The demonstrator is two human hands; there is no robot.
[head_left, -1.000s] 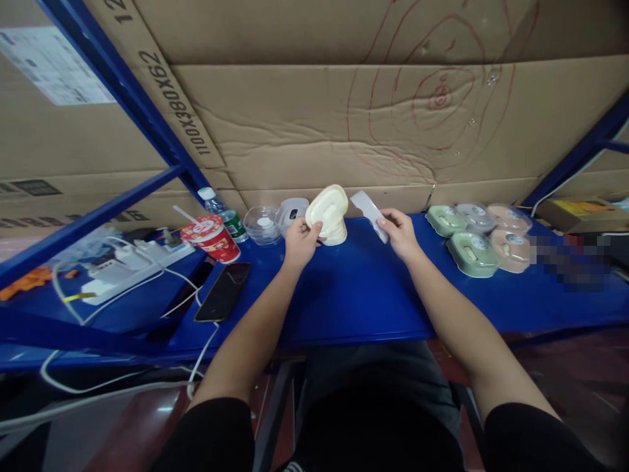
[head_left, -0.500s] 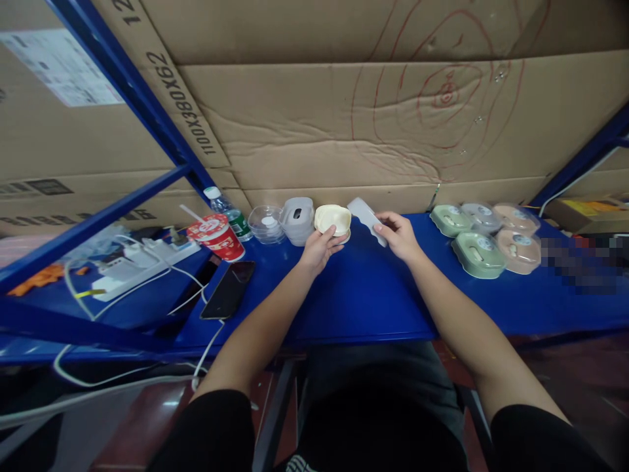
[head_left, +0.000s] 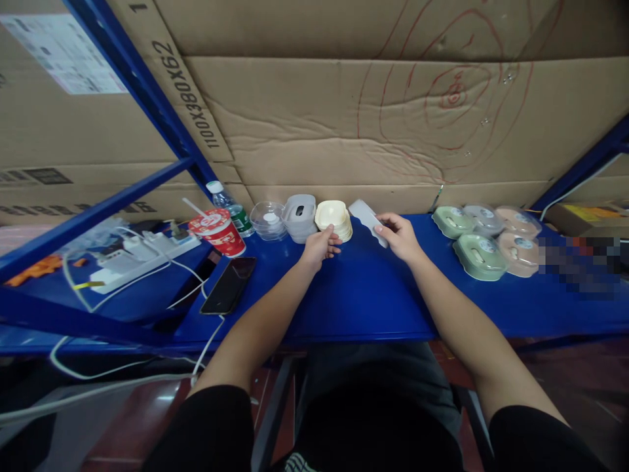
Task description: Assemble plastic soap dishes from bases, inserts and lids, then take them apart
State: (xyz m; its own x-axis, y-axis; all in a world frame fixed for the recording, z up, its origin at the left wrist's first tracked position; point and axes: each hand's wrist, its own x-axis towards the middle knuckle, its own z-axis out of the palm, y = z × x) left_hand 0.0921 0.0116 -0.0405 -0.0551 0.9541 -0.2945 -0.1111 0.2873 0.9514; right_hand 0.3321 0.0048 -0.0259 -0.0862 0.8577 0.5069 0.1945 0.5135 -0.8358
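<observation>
My left hand (head_left: 320,246) rests at the front of a stack of cream plastic dishes (head_left: 334,217) on the blue shelf (head_left: 363,295), its curled fingers touching the stack's lower edge. To the right, my right hand (head_left: 400,236) is closed on a flat grey-white plastic piece (head_left: 366,215) that points up and left toward the cream stack. A stack of grey lids (head_left: 299,217) and a stack of clear dishes (head_left: 268,221) stand just left of the cream stack.
Green, grey and pink lidded boxes (head_left: 479,252) sit at the right. A red cup (head_left: 219,233), a water bottle (head_left: 230,208), a black phone (head_left: 228,285) and a white power strip (head_left: 142,255) with cables lie at the left. Cardboard (head_left: 368,124) walls the back.
My left hand lowered the tilted cream dish onto the cream stack and now rests at its front. My right hand kept hold of the grey-white piece and barely moved.
</observation>
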